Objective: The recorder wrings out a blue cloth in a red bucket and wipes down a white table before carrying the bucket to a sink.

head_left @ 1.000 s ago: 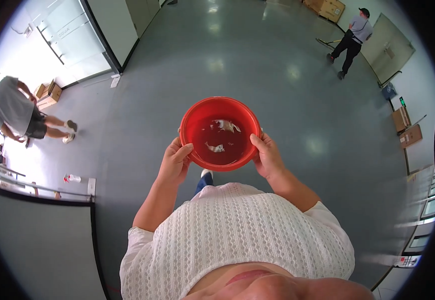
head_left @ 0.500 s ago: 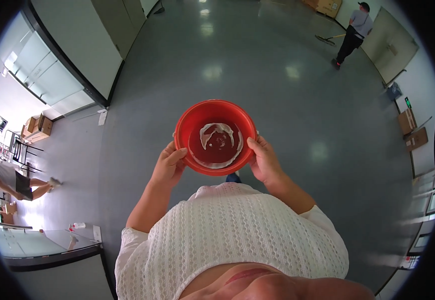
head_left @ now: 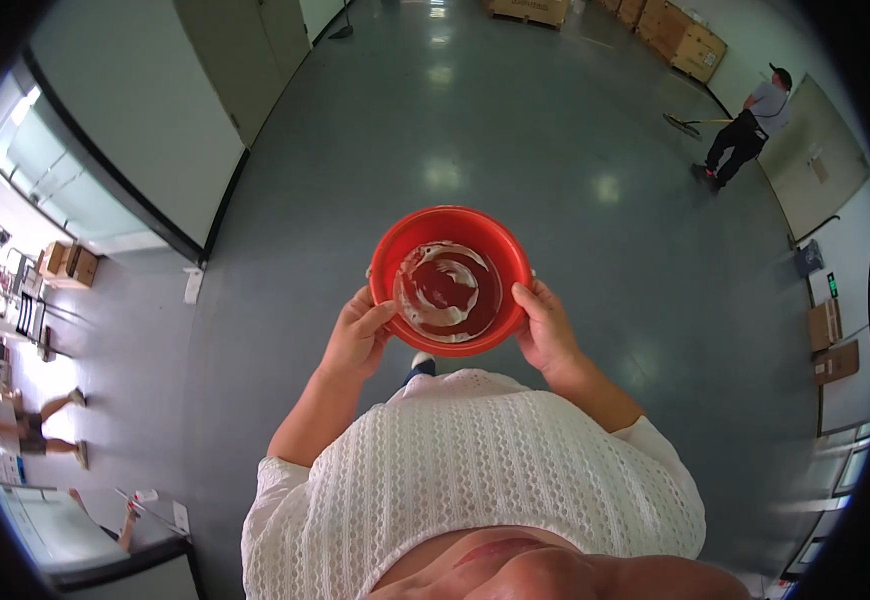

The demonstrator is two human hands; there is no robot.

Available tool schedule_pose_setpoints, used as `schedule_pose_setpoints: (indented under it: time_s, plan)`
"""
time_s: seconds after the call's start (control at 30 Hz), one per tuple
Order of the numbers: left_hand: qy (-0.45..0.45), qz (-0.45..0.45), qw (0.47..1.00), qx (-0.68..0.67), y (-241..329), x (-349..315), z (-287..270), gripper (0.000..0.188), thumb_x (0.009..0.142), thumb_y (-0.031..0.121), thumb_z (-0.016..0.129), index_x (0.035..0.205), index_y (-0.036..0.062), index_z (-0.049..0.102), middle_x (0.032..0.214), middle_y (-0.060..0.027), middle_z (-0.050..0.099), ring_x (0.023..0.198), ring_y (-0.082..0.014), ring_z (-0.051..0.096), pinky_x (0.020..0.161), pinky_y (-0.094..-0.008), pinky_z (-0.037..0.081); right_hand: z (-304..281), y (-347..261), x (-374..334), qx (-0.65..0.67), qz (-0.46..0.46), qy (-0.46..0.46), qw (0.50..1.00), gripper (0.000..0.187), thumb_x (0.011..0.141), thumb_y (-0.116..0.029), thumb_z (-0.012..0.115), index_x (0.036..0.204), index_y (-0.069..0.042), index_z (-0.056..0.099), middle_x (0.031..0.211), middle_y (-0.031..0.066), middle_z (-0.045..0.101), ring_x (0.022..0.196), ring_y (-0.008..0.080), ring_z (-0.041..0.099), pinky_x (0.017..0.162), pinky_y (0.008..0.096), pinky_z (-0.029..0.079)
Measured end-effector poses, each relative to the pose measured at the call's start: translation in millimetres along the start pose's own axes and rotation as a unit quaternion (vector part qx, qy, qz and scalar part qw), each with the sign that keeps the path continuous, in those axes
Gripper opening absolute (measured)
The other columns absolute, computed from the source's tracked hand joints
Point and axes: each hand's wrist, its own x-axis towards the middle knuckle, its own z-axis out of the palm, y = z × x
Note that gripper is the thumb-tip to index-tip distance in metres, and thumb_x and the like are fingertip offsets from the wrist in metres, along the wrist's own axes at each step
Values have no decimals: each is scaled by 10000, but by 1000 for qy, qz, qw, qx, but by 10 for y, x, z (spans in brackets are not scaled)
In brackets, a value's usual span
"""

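Note:
A round red plastic basin (head_left: 507, 250) is held out in front of my body, above the grey floor. Liquid with patches of white foam (head_left: 463, 275) lies in its bottom. My left hand (head_left: 357, 330) grips the left rim, thumb on top and fingers underneath. On the opposite rim, my right hand (head_left: 547, 322) holds on the same way. The fingers under the basin are mostly hidden. Below the basin, part of my shoe (head_left: 423, 362) shows.
At the far right a person (head_left: 750, 130) holds a long-handled broom (head_left: 683, 126) near a door. Wooden crates (head_left: 685, 42) stand at the back. Another person (head_left: 30, 420) is at the left, past a glass partition (head_left: 55, 530). Cardboard boxes (head_left: 835, 362) line the right wall.
My view has moved forward over the floor; the crates and the far person look closer. The foam has swirled inside the basin. The person at left has shifted lower in view. Both hands keep their grip.

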Motion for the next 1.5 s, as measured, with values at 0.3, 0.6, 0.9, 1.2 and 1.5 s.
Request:
schedule_pose_setpoints:
  time_s: [0.3,0.6,0.9,1.2,1.5]
  plan:
    - [-23,-28,999,23,343,2061,-89,173,844,62,481,1011,22,505,957,-70,602,821,-135,586,754,-291,477,-137,-465,1802,14,-17,52,998,181,857,-221,556,916,-58,503,895,52,590,780,116,562,727,276,467]
    - [-12,-3,1000,-6,571,3824,-138,216,841,58,476,1049,4,498,1008,-102,595,914,-172,584,824,-308,463,-368,-1038,3626,6,29,3,1000,156,867,-207,528,944,-72,509,921,34,589,799,115,561,740,288,458]
    - [3,-1,1000,-2,901,5797,-296,216,845,59,474,1052,10,508,1021,-94,590,915,-163,580,811,-304,464,-576,-1492,5664,8,37,-20,999,159,868,-190,521,973,-70,511,949,42,591,831,123,568,748,287,462]
    - [-40,-33,997,50,1441,7921,-480,203,816,73,523,1017,43,533,994,-58,606,888,-146,586,800,-281,460,-503,-2001,7544,41,-10,40,998,140,871,-166,517,959,-59,490,975,58,588,860,131,574,766,280,464]
    - [4,-22,999,37,1759,9888,-653,218,818,76,517,1034,44,524,965,-38,604,862,-126,574,776,-275,454,-596,-2307,9550,26,15,34,999,162,868,-168,524,970,-51,476,939,61,582,813,119,563,712,286,474]
